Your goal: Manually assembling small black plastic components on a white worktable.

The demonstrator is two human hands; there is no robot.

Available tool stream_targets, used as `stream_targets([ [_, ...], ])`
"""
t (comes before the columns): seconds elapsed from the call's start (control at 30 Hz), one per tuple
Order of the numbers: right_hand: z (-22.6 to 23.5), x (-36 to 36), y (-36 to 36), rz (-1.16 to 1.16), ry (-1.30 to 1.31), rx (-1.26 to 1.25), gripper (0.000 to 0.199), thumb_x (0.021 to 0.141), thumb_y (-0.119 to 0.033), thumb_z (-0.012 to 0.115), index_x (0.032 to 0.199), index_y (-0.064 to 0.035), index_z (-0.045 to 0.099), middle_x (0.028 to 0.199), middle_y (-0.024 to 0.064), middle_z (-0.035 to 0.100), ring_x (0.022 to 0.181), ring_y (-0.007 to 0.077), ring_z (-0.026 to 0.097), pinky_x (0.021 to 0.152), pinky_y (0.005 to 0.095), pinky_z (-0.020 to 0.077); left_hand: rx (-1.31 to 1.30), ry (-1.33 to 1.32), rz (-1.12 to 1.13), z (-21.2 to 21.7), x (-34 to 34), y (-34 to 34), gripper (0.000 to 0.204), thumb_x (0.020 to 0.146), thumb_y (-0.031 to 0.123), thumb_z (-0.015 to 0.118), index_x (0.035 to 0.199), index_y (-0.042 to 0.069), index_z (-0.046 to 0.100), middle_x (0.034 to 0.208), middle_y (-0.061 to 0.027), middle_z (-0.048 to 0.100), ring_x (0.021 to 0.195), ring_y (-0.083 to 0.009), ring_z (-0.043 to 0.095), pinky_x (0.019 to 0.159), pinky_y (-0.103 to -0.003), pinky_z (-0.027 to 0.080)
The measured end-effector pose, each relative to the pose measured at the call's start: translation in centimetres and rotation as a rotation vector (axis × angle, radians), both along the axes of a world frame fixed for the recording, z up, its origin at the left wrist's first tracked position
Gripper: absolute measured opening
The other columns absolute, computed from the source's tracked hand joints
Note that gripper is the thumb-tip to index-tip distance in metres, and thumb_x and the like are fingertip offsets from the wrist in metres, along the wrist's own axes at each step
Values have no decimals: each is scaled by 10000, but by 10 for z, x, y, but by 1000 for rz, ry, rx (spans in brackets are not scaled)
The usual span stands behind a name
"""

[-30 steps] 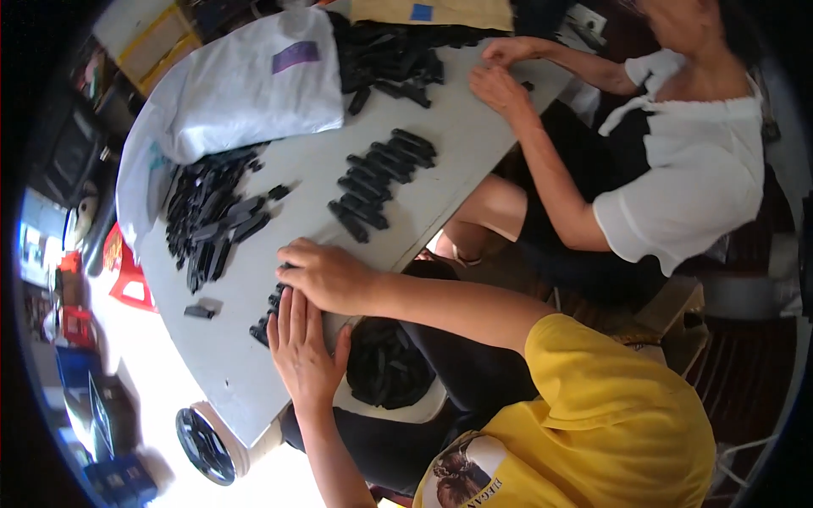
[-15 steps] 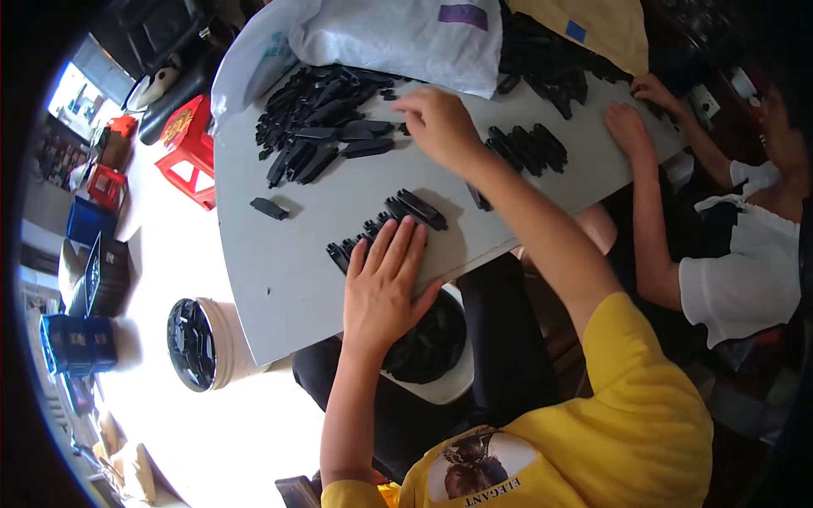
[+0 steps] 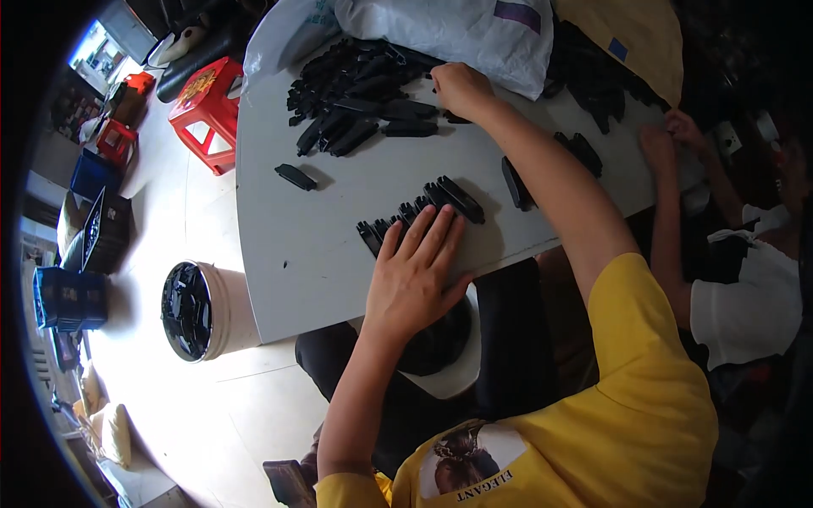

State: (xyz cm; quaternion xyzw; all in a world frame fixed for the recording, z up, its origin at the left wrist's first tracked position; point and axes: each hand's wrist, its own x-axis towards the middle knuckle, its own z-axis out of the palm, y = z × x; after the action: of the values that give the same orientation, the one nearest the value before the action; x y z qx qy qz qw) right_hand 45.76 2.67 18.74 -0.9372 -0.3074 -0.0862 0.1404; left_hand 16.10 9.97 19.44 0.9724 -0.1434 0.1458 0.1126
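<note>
My left hand [image 3: 415, 284] lies flat, fingers stretched out, on a row of narrow black plastic pieces [image 3: 461, 200] near the table's front edge. Its fingers cover part of the row. Beyond it, my right hand [image 3: 463, 89] is closed, fingers curled, at the right side of a heap of similar black pieces [image 3: 356, 80]. Whatever its fingertips grip, if anything, is hidden. One black piece [image 3: 295, 177] lies alone left of the row. More pieces [image 3: 580, 154] lie partly behind my right forearm.
A white plastic bag [image 3: 449, 38] and a tan bag [image 3: 631, 42] lie at the table's back. A co-worker's hands [image 3: 669, 140] are at the right edge. A pale bucket [image 3: 229, 305] of black parts and a red stool [image 3: 206, 110] stand on the floor at left.
The whole view has shifted, with the table appearing farther right. My right hand's fingers have curled in beside the heap. My left hand stays on the row. The co-worker's hands have come together.
</note>
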Motion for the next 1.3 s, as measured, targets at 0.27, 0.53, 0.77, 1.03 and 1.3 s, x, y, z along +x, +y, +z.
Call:
stream_targets([
  [0.27, 3, 0, -2, 21, 50, -7, 85, 768, -52, 642, 836, -38, 592, 930, 130, 649, 917, 319, 623, 751, 433, 499, -30, -48, -3, -2, -2, 0, 629, 807, 373, 655, 1333, 74, 483, 1431, -106, 421, 1310, -270, 408, 1050, -445, 349],
  [0.53, 33, -52, -48, 203, -157, 427, 152, 796, -79, 677, 858, -13, 554, 737, 98, 618, 707, 231, 636, 637, 337, 490, -138, -144, -8, -9, -6, 1, 547, 751, 239, 681, 1248, 52, 550, 1334, -136, 499, 1231, -290, 479, 1012, -438, 387],
  [0.77, 23, -161, -77, 255, 256, 430, 157, 810, -19, 676, 861, -5, 529, 696, 81, 641, 640, 155, 663, 571, 259, 491, -144, -306, -38, -14, -8, 4, 466, 710, 172, 683, 1141, 18, 596, 1172, -131, 591, 1095, -285, 566, 935, -418, 448],
  [1.03, 23, -170, -55, 455, -6, 426, 127, 788, -15, 678, 914, -21, 662, 800, 105, 674, 727, 229, 673, 645, 307, 523, -129, -367, -39, -19, -7, 4, 394, 723, 188, 673, 1055, -14, 607, 1126, -153, 586, 1057, -290, 571, 892, -388, 481],
  [1.3, 18, -176, -38, 488, -25, 385, 94, 742, -38, 700, 835, -51, 701, 815, 50, 631, 717, 229, 640, 640, 317, 512, -158, -400, -31, -22, -6, 3, 332, 722, 165, 668, 998, -14, 623, 1105, -146, 602, 1045, -291, 585, 881, -375, 494],
])
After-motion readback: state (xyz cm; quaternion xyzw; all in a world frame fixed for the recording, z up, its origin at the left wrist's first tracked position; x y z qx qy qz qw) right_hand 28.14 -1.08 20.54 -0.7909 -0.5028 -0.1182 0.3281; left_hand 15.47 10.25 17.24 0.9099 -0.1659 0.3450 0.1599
